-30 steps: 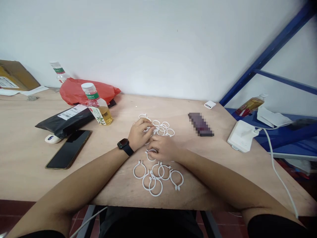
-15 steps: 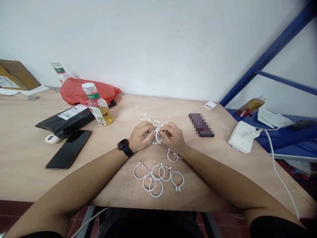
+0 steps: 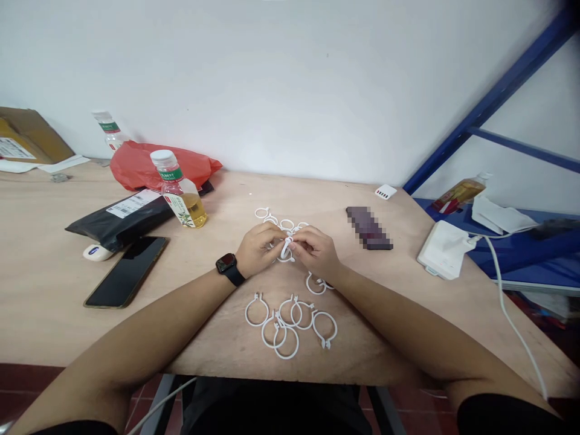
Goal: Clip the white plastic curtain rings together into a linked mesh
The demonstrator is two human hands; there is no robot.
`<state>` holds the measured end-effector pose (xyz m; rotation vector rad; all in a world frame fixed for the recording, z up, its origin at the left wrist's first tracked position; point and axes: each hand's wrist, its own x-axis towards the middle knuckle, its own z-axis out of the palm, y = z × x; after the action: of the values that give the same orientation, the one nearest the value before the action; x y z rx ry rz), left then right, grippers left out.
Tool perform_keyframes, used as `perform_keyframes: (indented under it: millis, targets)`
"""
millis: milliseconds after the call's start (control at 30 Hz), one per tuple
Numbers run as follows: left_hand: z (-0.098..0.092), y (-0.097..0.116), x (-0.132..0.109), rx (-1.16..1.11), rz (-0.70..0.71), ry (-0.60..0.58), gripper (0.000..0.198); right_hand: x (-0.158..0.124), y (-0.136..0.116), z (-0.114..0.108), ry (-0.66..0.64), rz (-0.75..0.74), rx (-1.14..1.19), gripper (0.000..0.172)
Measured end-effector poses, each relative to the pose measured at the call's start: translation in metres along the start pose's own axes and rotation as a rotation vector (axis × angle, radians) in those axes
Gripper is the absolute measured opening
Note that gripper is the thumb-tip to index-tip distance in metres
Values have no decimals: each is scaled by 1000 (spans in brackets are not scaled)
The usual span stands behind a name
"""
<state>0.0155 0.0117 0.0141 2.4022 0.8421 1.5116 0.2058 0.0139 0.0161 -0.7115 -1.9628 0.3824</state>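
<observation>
Between my fingertips, above the middle of the table, is a white plastic ring (image 3: 285, 248) seen nearly edge-on. My left hand (image 3: 258, 249) pinches it from the left, a black watch on that wrist. From the right, my right hand (image 3: 316, 246) pinches it near its top, thumb against forefinger. Several more white rings lie behind and under my hands, one being a small ring (image 3: 261, 212) at the back. Nearer to me is a loose group of open rings (image 3: 285, 342) with small clasp ends, some overlapping. My fingers hide part of the held ring.
Left of my hands stand a bottle of yellow drink (image 3: 183, 202), a red plastic bag (image 3: 145, 169), a black parcel (image 3: 120, 217) and a phone (image 3: 127, 275). To the right lie a blurred-out dark object (image 3: 369, 228) and a white power adapter (image 3: 446, 251) with a cable.
The held ring has turned slightly between my fingertips, its lower end swinging left. Both hands stay in nearly the same place, and the other rings have not moved.
</observation>
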Motion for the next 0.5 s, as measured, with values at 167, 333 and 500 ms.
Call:
perform_keyframes:
  millis: [167,333,500]
  targets:
    - [0,-1,-1,10,5,-17,15,0,3,1,29,50,1,8]
    - [-1,-2,-2,40,33,-60,23,0,6,1,63,74,-20,5]
    - [0,-2,-1,71,32,-13,16,-1,6,1,29,18,-15,8]
